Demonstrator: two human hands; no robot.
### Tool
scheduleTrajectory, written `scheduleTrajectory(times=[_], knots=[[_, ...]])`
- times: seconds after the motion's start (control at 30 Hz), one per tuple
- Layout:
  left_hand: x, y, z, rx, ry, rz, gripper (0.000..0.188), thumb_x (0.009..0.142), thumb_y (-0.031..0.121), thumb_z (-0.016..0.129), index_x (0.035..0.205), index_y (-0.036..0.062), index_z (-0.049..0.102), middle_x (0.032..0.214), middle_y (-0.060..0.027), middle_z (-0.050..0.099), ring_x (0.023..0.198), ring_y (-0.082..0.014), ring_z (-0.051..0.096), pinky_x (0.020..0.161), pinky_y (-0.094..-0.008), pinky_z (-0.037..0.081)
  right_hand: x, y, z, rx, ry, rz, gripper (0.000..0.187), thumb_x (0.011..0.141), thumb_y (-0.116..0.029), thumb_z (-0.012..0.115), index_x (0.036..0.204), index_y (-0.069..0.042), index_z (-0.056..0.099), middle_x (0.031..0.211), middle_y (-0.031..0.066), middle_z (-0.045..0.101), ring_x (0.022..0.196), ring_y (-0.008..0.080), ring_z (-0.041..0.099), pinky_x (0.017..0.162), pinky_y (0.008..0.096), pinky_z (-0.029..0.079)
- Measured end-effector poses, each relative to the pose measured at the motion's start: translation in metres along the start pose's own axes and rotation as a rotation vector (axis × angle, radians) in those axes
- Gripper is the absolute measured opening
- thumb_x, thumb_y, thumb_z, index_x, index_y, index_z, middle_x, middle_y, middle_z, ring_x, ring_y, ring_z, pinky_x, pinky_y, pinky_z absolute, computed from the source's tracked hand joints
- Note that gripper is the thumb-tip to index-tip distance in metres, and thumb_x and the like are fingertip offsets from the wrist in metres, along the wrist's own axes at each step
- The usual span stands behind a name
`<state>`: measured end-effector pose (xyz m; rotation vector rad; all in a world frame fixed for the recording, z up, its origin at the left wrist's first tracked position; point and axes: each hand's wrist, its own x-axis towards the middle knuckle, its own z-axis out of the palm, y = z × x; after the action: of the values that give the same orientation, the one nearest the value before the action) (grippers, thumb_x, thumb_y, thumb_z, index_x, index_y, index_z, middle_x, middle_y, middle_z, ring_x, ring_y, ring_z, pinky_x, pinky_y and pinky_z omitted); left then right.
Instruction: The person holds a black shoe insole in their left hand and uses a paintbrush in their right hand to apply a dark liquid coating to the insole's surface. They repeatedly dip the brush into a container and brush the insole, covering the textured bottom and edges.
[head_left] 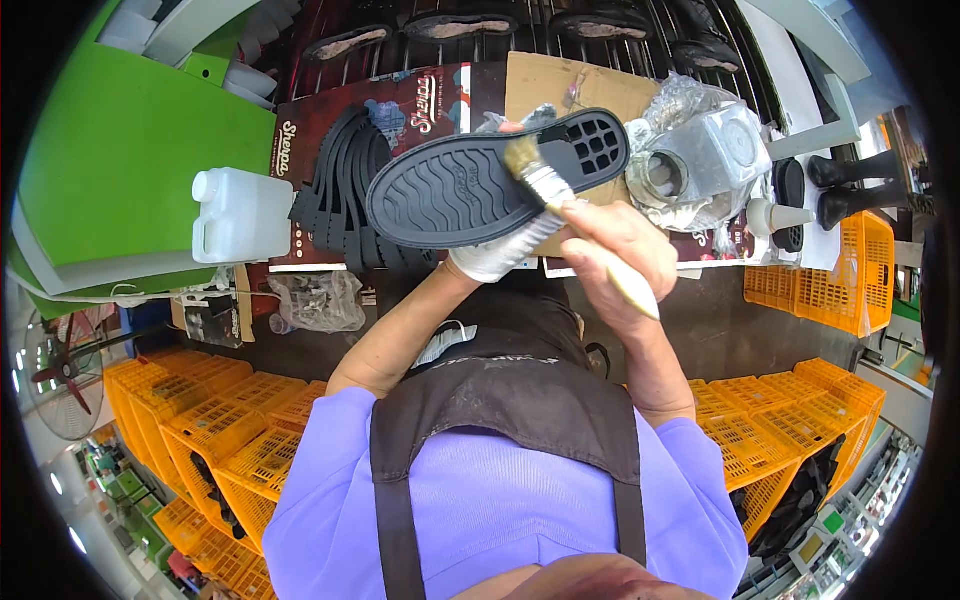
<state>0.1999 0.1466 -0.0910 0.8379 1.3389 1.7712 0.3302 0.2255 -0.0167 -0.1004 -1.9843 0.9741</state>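
Observation:
A black rubber shoe sole [450,192] with wavy ridges and a grid of cells at the heel is held up over the bench, toe end to the left. My left hand [497,256], in a white glove, grips it from beneath; most of the fingers are hidden behind the sole. A paintbrush [545,182] with a metal band and pale handle is in my bare right hand [628,250], fingers closed round it. Its bristles meet the sole, or hover just over it, ahead of the heel grid; which one I cannot tell.
Several black soles [345,190] stand in a row at left, beside a white jug [245,217]. Plastic-wrapped containers [715,150] and a white nozzle-topped bottle [778,218] sit at right. Black footwear [460,25] lies on a far rack. Orange crates [235,420] are stacked behind me.

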Motion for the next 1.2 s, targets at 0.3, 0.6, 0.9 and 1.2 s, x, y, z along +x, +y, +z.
scheduleTrajectory(times=[0.3,0.6,0.9,1.2], knots=[[-0.003,0.007,-0.002,0.223,0.034,0.046,0.071,0.072,0.014,0.076,0.127,0.0037,0.032,0.117,-0.0088,0.049,0.109,-0.0179,0.049,0.094,-0.0322,0.038,0.001,0.010,-0.012,0.014,0.034,0.112,0.018,0.074,-0.005,0.070,0.089,0.004,0.066,0.084,0.0133,0.067,0.066,0.0192,0.062,0.058,0.0273,0.048],[0.003,0.004,0.009,-0.138,0.163,0.085,0.069,0.074,0.015,0.075,0.128,0.0024,0.035,0.125,-0.0101,0.046,0.115,-0.0211,0.045,0.100,-0.0349,0.031,-0.004,0.020,-0.021,-0.140,0.212,0.157,0.020,0.075,-0.006,0.070,0.091,0.005,0.065,0.084,0.0148,0.067,0.067,0.0195,0.063,0.060,0.0266,0.048],[-0.002,-0.005,0.008,0.041,0.017,0.204,0.082,0.075,0.019,0.074,0.136,0.0022,0.021,0.131,-0.0090,0.039,0.119,-0.0184,0.042,0.103,-0.0334,0.030,-0.008,0.000,0.010,-0.082,0.096,-0.002,0.028,0.068,-0.007,0.074,0.092,0.004,0.065,0.077,0.0131,0.066,0.059,0.0203,0.060,0.054,0.0274,0.046],[0.010,-0.044,0.001,-0.703,-0.062,-0.124,0.060,0.089,0.026,0.056,0.136,0.0053,0.025,0.133,-0.0087,0.037,0.124,-0.0162,0.037,0.105,-0.0325,0.030,-0.004,-0.008,0.033,0.058,0.048,-0.011,0.025,0.071,-0.009,0.073,0.090,0.004,0.065,0.079,0.0131,0.066,0.059,0.0202,0.061,0.054,0.0271,0.047]])
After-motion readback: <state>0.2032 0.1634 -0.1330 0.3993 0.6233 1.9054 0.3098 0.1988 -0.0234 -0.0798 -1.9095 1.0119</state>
